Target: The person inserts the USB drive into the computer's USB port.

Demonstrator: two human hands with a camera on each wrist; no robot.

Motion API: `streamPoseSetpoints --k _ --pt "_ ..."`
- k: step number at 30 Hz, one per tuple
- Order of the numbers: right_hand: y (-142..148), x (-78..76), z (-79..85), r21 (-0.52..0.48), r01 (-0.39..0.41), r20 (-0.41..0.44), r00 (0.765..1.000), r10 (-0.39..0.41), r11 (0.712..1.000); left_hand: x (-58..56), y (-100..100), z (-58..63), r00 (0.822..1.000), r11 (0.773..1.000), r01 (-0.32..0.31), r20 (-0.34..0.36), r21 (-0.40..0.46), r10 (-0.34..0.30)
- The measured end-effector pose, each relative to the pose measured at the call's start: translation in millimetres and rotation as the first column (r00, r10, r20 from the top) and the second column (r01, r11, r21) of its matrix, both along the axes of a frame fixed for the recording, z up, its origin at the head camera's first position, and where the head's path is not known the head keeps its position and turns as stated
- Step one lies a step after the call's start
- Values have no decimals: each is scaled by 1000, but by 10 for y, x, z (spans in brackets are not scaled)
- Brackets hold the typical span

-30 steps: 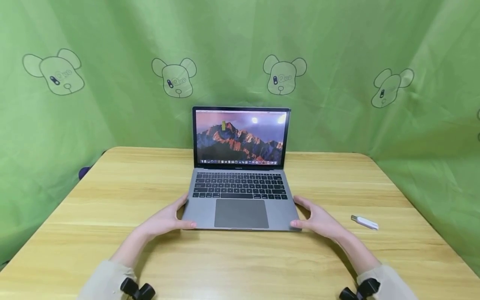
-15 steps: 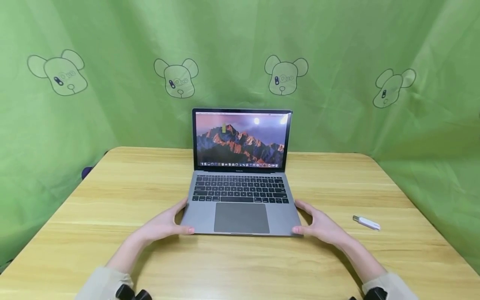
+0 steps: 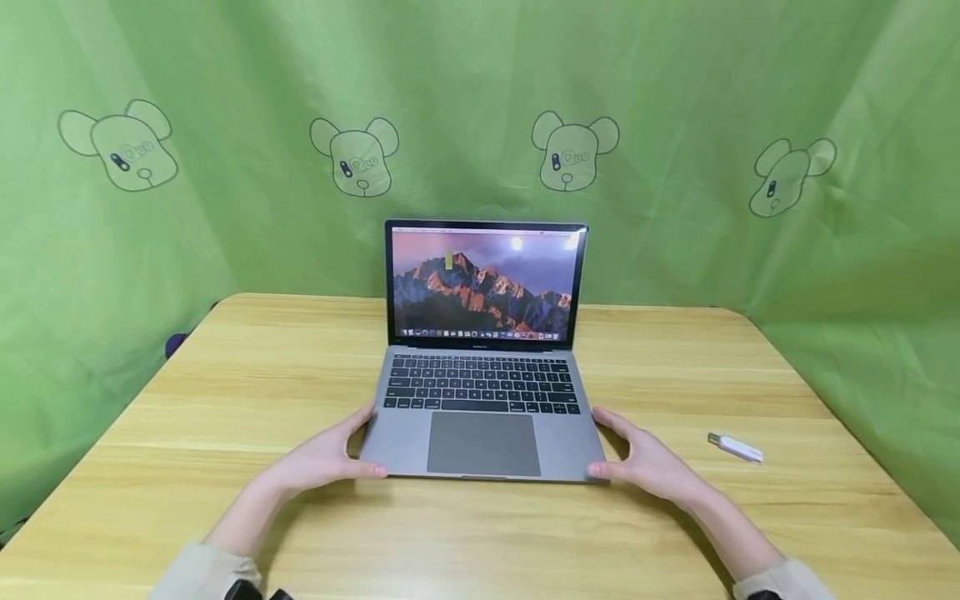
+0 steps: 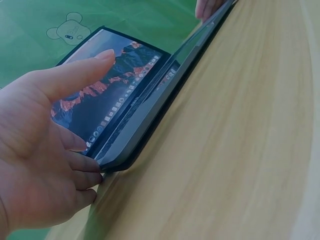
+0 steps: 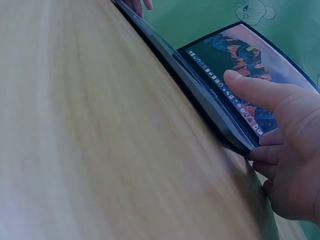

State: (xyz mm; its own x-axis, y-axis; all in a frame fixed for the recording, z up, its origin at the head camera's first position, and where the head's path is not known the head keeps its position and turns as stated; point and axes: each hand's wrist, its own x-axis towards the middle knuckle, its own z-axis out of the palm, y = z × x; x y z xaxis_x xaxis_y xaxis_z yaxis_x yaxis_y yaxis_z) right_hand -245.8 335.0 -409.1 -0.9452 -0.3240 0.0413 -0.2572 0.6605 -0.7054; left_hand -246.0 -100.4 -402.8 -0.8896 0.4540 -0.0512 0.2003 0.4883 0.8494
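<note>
An open grey laptop stands on the wooden table, its lit screen showing a mountain picture. My left hand holds its left side near the front corner, thumb above the front edge. In the left wrist view, the fingertips of the left hand meet the laptop's corner. On the opposite side my right hand holds the front right corner likewise. The right wrist view has the right hand with its thumb over the laptop and fingers at its edge. Both palms stay off the keyboard.
A white USB stick lies on the table, to the right of my right hand. Behind the table hangs a green curtain printed with bear heads. A small yellow tab shows on the laptop screen.
The laptop has come a little nearer to me, with both hands moving along on its sides. Their hold looks the same. The USB stick lies about where it was.
</note>
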Motion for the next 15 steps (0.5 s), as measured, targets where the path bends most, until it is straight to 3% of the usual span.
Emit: streamPoseSetpoints --k 15 --pt "-34 26 -15 7 15 3 1000 -15 1000 -26 -14 -54 1000 1000 4 25 4 -4"
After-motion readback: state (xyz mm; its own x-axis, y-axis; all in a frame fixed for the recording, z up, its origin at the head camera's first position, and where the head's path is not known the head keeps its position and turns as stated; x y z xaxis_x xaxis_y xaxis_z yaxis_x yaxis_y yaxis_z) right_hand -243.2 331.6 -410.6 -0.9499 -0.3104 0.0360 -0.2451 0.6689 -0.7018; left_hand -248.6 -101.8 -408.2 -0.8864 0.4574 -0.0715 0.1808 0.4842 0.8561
